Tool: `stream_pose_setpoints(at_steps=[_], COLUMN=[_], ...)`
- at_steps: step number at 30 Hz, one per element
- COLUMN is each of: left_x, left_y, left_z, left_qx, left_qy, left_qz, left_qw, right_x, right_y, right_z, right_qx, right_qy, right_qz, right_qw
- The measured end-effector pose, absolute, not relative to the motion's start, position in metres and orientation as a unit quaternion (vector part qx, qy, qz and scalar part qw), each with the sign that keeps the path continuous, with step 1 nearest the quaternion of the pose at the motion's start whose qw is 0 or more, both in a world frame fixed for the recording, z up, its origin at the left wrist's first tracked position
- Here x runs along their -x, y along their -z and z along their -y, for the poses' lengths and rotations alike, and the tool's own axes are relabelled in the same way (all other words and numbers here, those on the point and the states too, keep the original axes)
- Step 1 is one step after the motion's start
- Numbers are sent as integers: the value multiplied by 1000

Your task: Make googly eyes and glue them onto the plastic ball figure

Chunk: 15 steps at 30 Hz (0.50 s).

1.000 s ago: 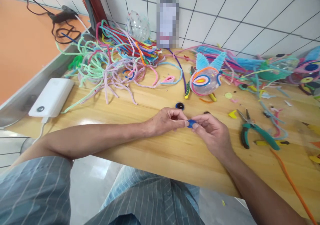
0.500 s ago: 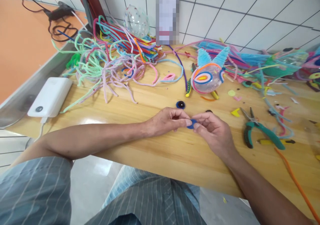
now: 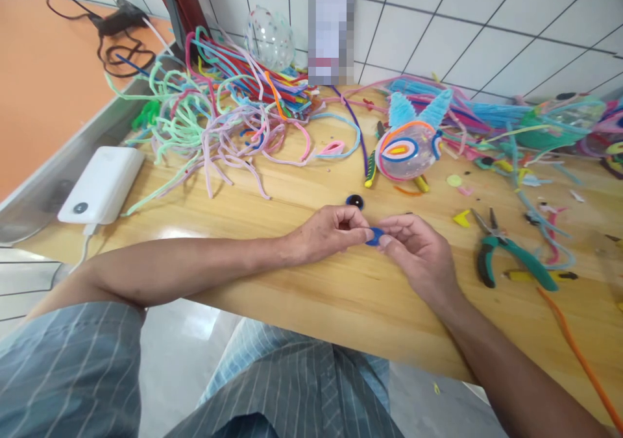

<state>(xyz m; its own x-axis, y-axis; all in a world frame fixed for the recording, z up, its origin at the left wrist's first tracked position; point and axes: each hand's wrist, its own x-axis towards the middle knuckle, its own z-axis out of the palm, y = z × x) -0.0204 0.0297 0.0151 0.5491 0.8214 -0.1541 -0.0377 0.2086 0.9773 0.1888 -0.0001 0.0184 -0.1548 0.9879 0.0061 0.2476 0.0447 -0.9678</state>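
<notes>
A small blue disc [image 3: 374, 236] is pinched between both hands above the wooden table. My left hand [image 3: 335, 233] grips its left edge with thumb and forefinger. On the other edge, my right hand [image 3: 416, 250] holds it between thumb and fingertips. Just behind my left fingers lies a round black eye piece with a blue rim [image 3: 355, 202]. Farther back sits a clear balloon figure [image 3: 411, 152] with light blue fuzzy ears and an eye of coloured rings. Part of a dark piece shows behind my right fingers.
Green-handled pliers [image 3: 516, 256] and a yellow cutter [image 3: 533, 275] lie at the right, near an orange pipe cleaner [image 3: 574, 347]. Tangled pipe cleaners [image 3: 219, 126] fill the back left. A white power bank [image 3: 101, 183] rests at the left; a blurred phone-like object [image 3: 331, 32] stands against the tiles.
The whole view has shifted slightly, so the table's things appear a little farther right. Both hands keep their pinch on the blue disc, with barely any movement.
</notes>
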Motion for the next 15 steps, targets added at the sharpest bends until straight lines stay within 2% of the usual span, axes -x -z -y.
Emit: stream_pose_setpoints(at_steps=[9, 15], left_x=[23, 24], left_y=[-12, -21], left_z=[-26, -5], left_qx=[-574, -677], left_qy=[-328, -349], left_qz=[-373, -370], left_qw=[651, 531], right_x=[-190, -196], right_y=[-17, -12], right_z=[-1, -3], right_qx=[530, 551], right_qy=[-446, -332], right_qz=[606, 691], right_qw=[391, 329])
